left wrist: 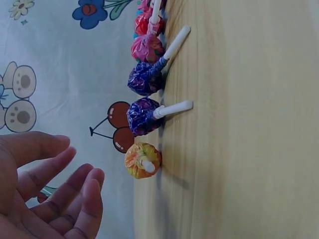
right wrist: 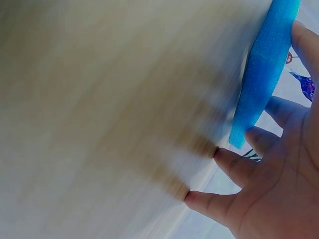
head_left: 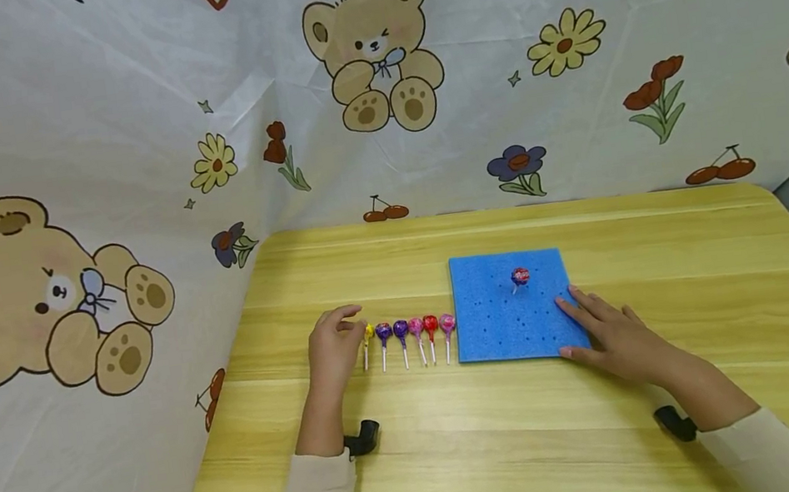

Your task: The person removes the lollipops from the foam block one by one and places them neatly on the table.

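Several wrapped lollipops lie in a row on the wooden table, sticks toward me. At the row's left end is a yellow lollipop [left wrist: 143, 160], followed by a dark purple lollipop [left wrist: 143, 116]. My left hand [head_left: 334, 347] hovers just beside the yellow one; a gap shows between its loosely bent fingers [left wrist: 92, 196] and the candy. A blue foam board [head_left: 509, 339] with small holes lies right of the row. One red and blue lollipop [head_left: 520, 276] stands upright in it. My right hand [head_left: 618, 339] rests at the board's right edge, fingers spread, some touching the foam and others the tabletop.
A pink lollipop [head_left: 446, 322] ends the row close to the board's left edge. The wooden table [head_left: 514, 448] runs back to a white cloth [head_left: 400, 178] printed with bears and flowers, which also hangs along the left side.
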The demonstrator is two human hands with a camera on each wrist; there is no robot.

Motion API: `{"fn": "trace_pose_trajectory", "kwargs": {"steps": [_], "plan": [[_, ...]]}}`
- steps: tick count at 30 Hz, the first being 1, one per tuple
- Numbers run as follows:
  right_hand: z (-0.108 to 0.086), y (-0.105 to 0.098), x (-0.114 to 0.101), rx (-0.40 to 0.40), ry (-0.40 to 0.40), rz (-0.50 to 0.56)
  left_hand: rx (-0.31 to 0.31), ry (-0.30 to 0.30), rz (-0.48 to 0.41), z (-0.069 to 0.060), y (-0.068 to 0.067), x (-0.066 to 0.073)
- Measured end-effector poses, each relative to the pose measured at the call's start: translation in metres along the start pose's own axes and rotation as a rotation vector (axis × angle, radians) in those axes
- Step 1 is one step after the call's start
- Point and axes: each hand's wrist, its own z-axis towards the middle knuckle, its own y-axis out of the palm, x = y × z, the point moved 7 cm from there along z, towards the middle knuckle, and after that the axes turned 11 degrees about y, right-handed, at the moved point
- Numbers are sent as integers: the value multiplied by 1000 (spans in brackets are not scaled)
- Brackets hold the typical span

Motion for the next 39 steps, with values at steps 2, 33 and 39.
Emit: {"fn": "trace_pose_trajectory", "kwargs": {"steps": [2,33,39], "plan": [[0,0,0,1,1,-6,19,19,-12,0,0,3],[-1,-2,-3,11,-11,-40,-43,245,-135,-2,44,51],[-2,-2,-4,13,-15,-53,-83,263,-150,-5,61,59]]}}
